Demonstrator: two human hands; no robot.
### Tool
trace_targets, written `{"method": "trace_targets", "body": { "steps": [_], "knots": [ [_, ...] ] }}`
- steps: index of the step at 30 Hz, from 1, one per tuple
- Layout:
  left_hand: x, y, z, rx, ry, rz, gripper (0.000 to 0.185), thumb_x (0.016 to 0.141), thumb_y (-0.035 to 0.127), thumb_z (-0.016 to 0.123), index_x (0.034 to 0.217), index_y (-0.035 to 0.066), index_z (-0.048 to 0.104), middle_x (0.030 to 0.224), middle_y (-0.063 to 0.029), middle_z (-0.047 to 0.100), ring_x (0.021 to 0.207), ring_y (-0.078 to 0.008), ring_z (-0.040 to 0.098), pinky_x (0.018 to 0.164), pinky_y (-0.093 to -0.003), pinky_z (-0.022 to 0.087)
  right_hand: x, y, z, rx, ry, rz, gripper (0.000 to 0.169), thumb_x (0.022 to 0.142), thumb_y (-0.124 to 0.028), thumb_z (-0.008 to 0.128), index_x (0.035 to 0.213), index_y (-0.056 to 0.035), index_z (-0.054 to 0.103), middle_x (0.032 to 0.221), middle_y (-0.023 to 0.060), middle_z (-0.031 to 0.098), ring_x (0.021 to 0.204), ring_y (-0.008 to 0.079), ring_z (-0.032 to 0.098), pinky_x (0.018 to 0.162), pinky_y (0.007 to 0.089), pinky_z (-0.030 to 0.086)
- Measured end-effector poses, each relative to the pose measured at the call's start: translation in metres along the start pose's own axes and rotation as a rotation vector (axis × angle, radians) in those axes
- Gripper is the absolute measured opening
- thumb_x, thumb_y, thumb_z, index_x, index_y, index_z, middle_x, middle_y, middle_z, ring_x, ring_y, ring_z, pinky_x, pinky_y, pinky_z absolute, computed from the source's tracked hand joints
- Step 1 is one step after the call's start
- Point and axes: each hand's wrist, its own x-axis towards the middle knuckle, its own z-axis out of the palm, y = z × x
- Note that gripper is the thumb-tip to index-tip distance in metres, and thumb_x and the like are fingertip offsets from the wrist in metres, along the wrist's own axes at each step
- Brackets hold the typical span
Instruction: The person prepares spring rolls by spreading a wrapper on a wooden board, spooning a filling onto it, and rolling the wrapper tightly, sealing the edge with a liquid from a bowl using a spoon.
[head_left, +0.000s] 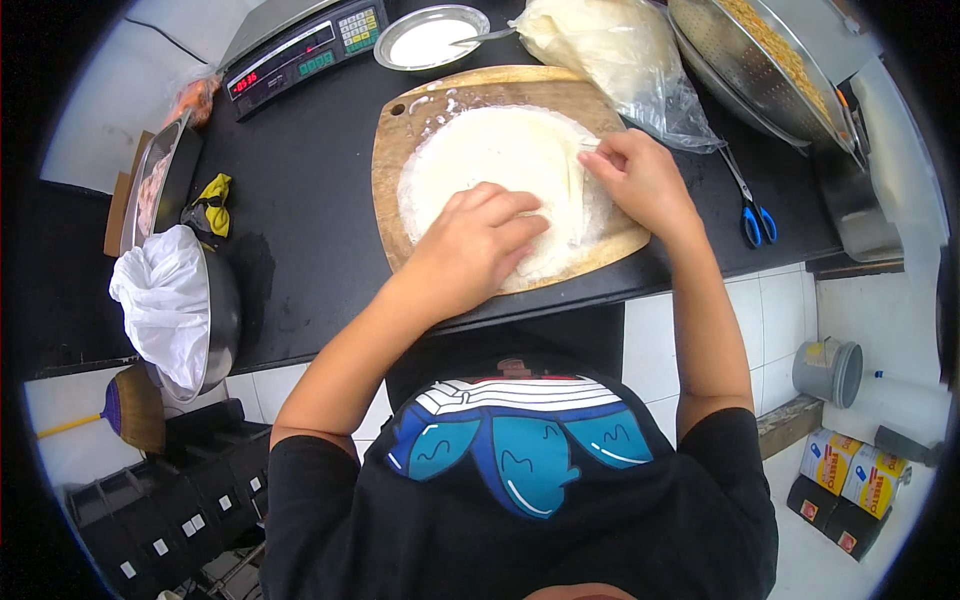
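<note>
A round, thin sheet of pale dough or wrappers (487, 157) lies on a wooden board (388, 187) with white smears near its upper left. My left hand (487, 232) rests on the sheet's lower middle, fingers curled and spread a little. At the sheet's right edge, my right hand (630, 176) pinches a lifted edge between thumb and fingers. Above the board stands a metal bowl of white paste or liquid (427, 41) with a spoon (484, 36) in it. A clear plastic bag of pale sheets (607, 52) touches the board's upper right.
Blue-handled scissors (750, 210) lie to the right, below a perforated metal bowl (780, 67) with yellowish food. A digital scale (300, 56) stands at the upper left. Along the left are a tray of pinkish food (154, 184), a yellow-black item (212, 210) and a metal bowl (225, 300) with a white bag.
</note>
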Motion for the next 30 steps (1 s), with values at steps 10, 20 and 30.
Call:
{"method": "trace_targets", "body": {
  "steps": [10, 20, 30],
  "knots": [
    [0.007, 0.002, 0.024, 0.097, -0.307, -0.065, 0.048, 0.091, 0.025, 0.061, 0.138, 0.019, 0.052, 0.151, -0.0071, 0.039, 0.141, -0.0353, 0.032, 0.111, -0.0606, 0.026, 0.004, 0.015, 0.021, -0.042, 0.086, -0.08, 0.016, 0.08, -0.017, 0.071, 0.082, -0.0024, 0.064, 0.085, 0.0132, 0.061, 0.084, 0.0321, 0.06, 0.076, 0.0399, 0.047],
    [-0.009, 0.023, 0.004, 0.209, -0.45, -0.121, 0.071, 0.087, 0.039, 0.064, 0.147, 0.011, 0.039, 0.158, -0.0145, 0.027, 0.145, -0.0392, 0.022, 0.111, -0.0651, 0.021, -0.03, 0.028, 0.018, -0.176, 0.187, -0.369, 0.033, 0.08, -0.024, 0.072, 0.112, -0.0168, 0.07, 0.127, 0.0145, 0.055, 0.119, 0.0316, 0.05, 0.098, 0.048, 0.038],
    [-0.007, 0.021, 0.003, 0.075, -0.404, -0.16, 0.075, 0.082, 0.042, 0.069, 0.146, 0.015, 0.042, 0.159, -0.0177, 0.021, 0.145, -0.0417, 0.019, 0.112, -0.0669, 0.011, -0.023, 0.083, -0.212, -0.547, 0.785, 0.033, 0.02, 0.086, -0.019, 0.066, 0.1, -0.007, 0.073, 0.102, 0.0172, 0.068, 0.1, 0.0338, 0.063, 0.087, 0.0434, 0.05]
  ]
}}
